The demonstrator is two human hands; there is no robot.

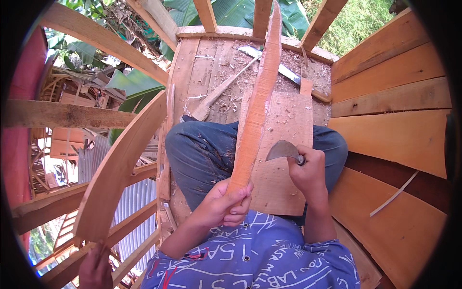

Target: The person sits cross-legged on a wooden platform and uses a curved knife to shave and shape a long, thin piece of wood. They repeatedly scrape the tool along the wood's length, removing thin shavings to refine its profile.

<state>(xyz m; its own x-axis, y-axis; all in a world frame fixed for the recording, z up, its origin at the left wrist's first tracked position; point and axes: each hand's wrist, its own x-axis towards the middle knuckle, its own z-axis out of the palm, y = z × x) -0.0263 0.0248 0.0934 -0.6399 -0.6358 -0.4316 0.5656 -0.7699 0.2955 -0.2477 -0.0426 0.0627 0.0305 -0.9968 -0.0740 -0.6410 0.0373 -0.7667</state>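
Plank flooring (190, 67) strewn with shavings (226, 98) forms the work area, bordered by stacked wall boards (390, 135) on the right and open timber rails (72, 114) on the left. The long wooden piece (262, 106) slants upward and away from the seated person, passing along the left part of a flat board (284, 188) set over the lap; contact between the two cannot be confirmed.

Left hand (226, 204): fingers wrapped around the near end of the piece. Right hand (310, 171): fingers closed on the handle of a hooked knife (281, 150), blade pointing toward the piece.

Handling: the piece is likely stiff, moderately light and dry enough not to slip. Its length probably makes the far end tip-heavy, and the slender tip appears the most breakable part. Recommended hold: the broad near end, clear of the cutting edge.

Count: one long piece; one flat board; one hooked knife; one long metal blade (288, 73); one flared wooden stick (224, 89); one thin pale strip (394, 192); one curved plank (120, 168), with another person's hand (95, 269) at its lower end.
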